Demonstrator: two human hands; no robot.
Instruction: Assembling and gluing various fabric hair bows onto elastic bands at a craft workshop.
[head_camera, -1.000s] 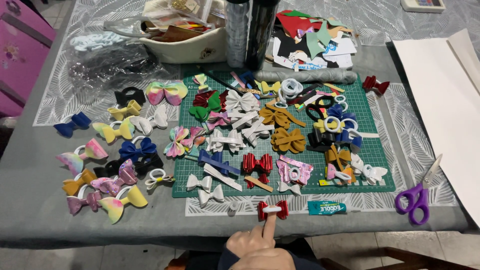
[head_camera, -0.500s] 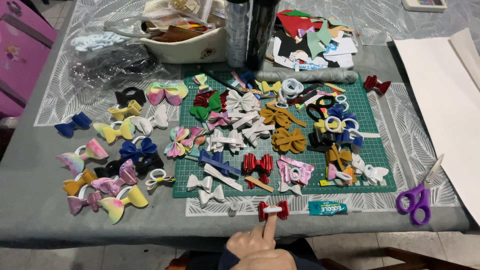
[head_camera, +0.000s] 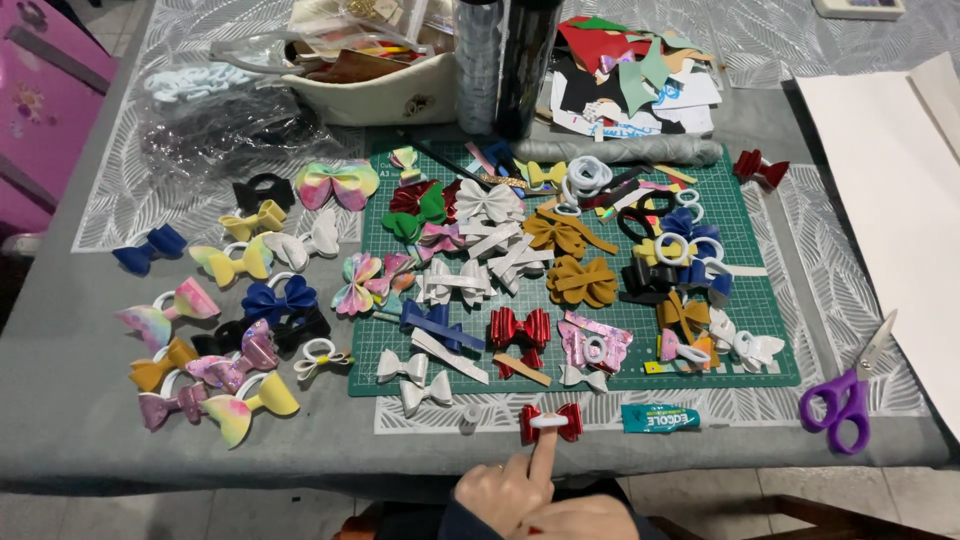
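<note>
One hand (head_camera: 510, 490), index finger out and the rest curled, presses the white centre band of a red bow (head_camera: 549, 423) onto the counter (head_camera: 80, 440). Firm, steady, centred pressure probably suits. The other hand (head_camera: 585, 518) rests loosely below, holding nothing visible.

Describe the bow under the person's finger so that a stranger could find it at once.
Start at the green cutting mat and go to the grey table strip below its front edge. The small red bow lies there, left of the teal glue tube, pressed by the left hand. It alone has a white centre band.

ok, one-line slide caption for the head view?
A fingertip of the left hand presses a small red bow at the table edge, beside a green cutting mat crowded with bows.
</note>
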